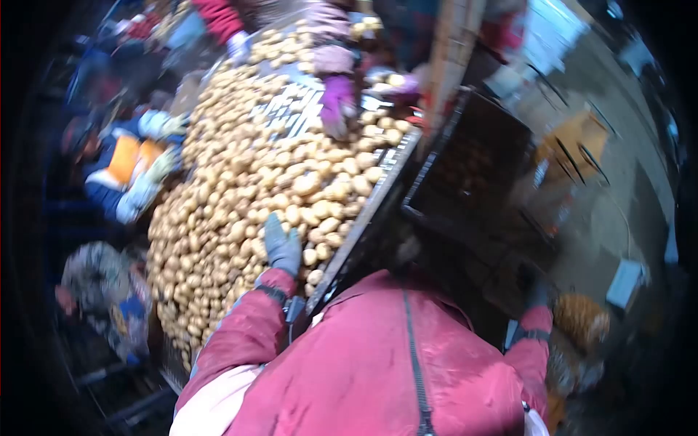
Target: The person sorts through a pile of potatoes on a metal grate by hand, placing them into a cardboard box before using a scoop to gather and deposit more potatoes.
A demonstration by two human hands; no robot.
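Observation:
My left hand [282, 247], in a grey-blue glove, lies over the near edge of a wide heap of potatoes [240, 189]. Its thumb and fingers are apart, and nothing shows in its grasp. The potatoes cover a sorting table with a raised dark side rail [356, 232], close to the right of this hand. Down at my right side, my right hand [536, 292] is gloved too, beside a dark crate area and near a netted sack [582, 320]. Shadow and blur hide its fingers.
Across the table, a person's purple-gloved hand [337, 105] touches potatoes by a slatted metal section [291, 109]. Another person's gloved hands [163, 163] work at the left edge. A dark crate [472, 156] holding some potatoes stands right of the rail. A wooden post [451, 58] rises behind.

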